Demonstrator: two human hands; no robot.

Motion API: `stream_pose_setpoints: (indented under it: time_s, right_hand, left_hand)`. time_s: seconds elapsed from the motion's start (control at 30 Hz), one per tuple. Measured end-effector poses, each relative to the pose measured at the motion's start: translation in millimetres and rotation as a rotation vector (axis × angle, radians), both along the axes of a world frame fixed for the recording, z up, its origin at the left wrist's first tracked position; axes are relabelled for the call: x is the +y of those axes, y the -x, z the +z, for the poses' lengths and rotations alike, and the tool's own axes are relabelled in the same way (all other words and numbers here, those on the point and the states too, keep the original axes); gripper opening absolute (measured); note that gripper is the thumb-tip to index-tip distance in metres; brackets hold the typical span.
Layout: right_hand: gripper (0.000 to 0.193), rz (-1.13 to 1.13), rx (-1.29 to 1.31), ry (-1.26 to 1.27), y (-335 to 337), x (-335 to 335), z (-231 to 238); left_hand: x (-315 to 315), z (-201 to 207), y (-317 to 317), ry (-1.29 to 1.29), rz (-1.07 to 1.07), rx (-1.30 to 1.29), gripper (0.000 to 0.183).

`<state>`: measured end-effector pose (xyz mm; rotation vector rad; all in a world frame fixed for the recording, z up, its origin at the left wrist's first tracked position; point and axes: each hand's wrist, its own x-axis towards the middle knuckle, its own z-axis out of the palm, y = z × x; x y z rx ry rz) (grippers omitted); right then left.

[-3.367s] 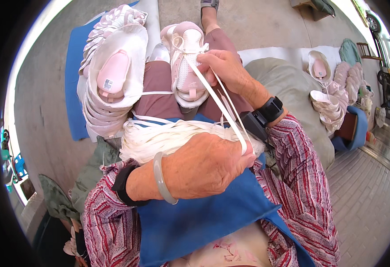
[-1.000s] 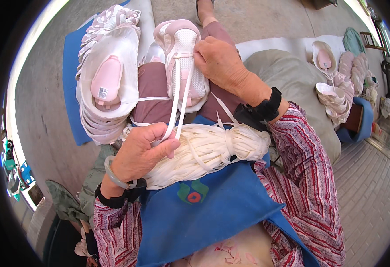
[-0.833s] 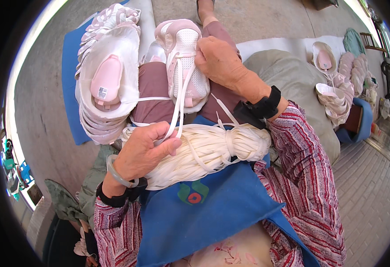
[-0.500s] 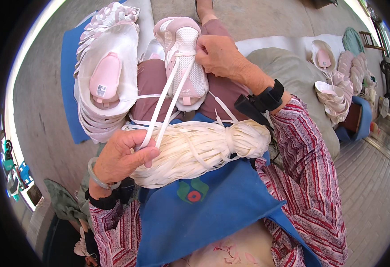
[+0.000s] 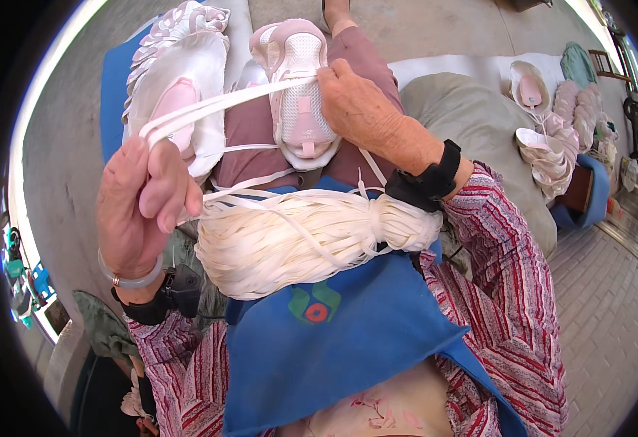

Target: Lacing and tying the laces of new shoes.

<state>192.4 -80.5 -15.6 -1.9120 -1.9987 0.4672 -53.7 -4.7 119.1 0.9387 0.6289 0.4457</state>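
Note:
A pink and white shoe upper (image 5: 301, 102) lies across my lap between my knees. Looped around the fingers of my left hand (image 5: 144, 193), a doubled white shoelace (image 5: 221, 100) runs taut to the upper. My right hand (image 5: 363, 105) is closed at the upper's right edge, its fingertips by the lace; what they pinch there is hidden. Below the upper rests a thick bundle of cream-white laces (image 5: 297, 244), tied near its right end, on my blue apron (image 5: 333, 335).
At the left, a stack of white and pink shoe uppers (image 5: 213, 65) stands beside my leg. More uppers (image 5: 548, 153) lie to the right, near a blue stool (image 5: 588, 193). Another person's grey-clad leg (image 5: 454, 109) is close on my right.
My left hand has moved left and up, drawing the doubled lace out sideways from the upper. The right hand stays at the upper's edge.

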Motion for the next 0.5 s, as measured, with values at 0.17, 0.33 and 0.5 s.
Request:
stream_pose_setpoints:
  time_s: [0.17, 0.33, 0.5]
  right_hand:
    - [0.020, 0.132, -0.015, -0.101, -15.8, 22.5, -33.3]
    - [0.013, 0.253, -0.207, -0.257, -18.9, 14.3, -21.7]
    - [0.014, 0.221, -0.246, -0.221, -13.5, 16.1, -14.0]
  left_hand:
    - [21.6, 25.7, -17.3, 0.041, 0.069, -0.210, 0.027]
    - [34.2, 27.0, -16.7, -0.029, -0.042, -0.398, 0.032]
    - [39.0, 28.2, -13.2, -0.143, 0.013, -0.389, 0.037]
